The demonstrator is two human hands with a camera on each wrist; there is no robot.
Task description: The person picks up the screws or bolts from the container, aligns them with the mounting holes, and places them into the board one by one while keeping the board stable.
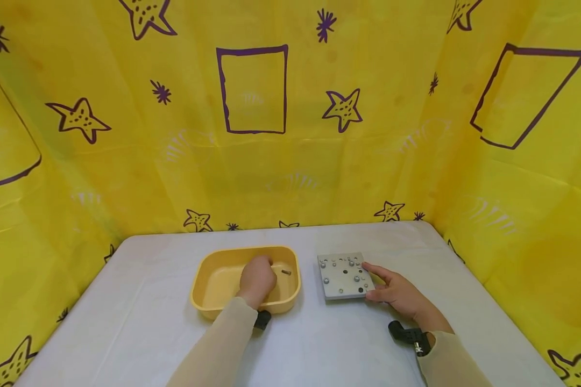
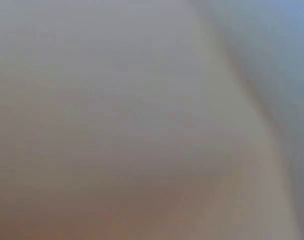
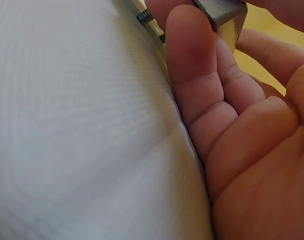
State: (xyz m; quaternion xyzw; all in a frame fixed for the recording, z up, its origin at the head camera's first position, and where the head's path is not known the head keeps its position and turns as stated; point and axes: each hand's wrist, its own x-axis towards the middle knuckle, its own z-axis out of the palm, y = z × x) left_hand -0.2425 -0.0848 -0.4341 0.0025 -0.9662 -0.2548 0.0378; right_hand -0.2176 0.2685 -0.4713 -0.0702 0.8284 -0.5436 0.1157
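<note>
left hand [image 1: 257, 279] is down inside the yellow tray [image 1: 208, 301], fingers curled over the floor; whether it's pinching anything i can't tell (left wrist view is pure blur). a loose screw [image 1: 286, 272] lies in the tray at 3 o'clock of that hand. right hand [image 1: 398, 293] steadies the grey plate [image 1: 345, 276] from its 3 o'clock edge, thumb and fingers gripping the rim. looks like the pick-a-fastener step; next move likely calls for lifting clear over the tray's right wall. bare white table [image 1: 140, 317] lies at 6 o'clock; yellow curtain [image 1: 252, 161] walls 9, 12 and 3.
</note>
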